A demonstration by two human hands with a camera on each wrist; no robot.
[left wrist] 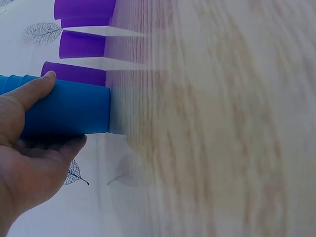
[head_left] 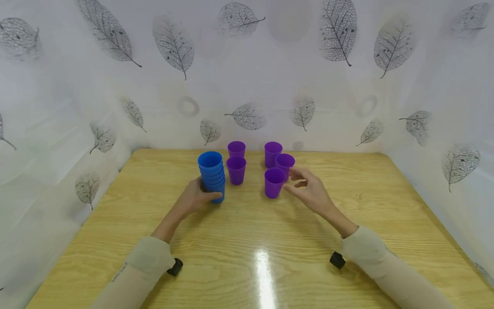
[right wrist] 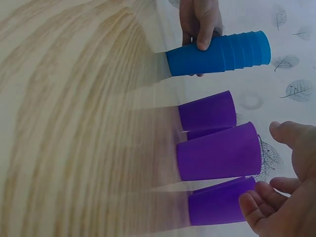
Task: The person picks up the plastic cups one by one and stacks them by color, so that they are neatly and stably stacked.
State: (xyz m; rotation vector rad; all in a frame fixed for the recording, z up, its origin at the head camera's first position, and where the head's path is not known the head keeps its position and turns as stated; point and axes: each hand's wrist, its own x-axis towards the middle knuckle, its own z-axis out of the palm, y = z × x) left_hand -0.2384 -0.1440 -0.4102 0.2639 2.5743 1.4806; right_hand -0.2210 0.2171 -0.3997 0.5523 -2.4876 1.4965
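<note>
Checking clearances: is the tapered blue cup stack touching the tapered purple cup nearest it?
Apart. The right wrist view plainly shows a gap between the tapered blue cup stack and the nearest tapered purple cup.

No words, numbers or brand names can be read in any of the three views. In the head view, the person's left sleeve (head_left: 137, 268) has a thin row of small dark marks (head_left: 118, 272) that runs slantwise along its outer side, below the rolled cuff, and it might be letters, but it is too small and blurry to read. The right sleeve (head_left: 386, 268) has a little dark streak (head_left: 391, 252) along its upper edge, just past the cuff, and it is too tiny to make out.
</note>
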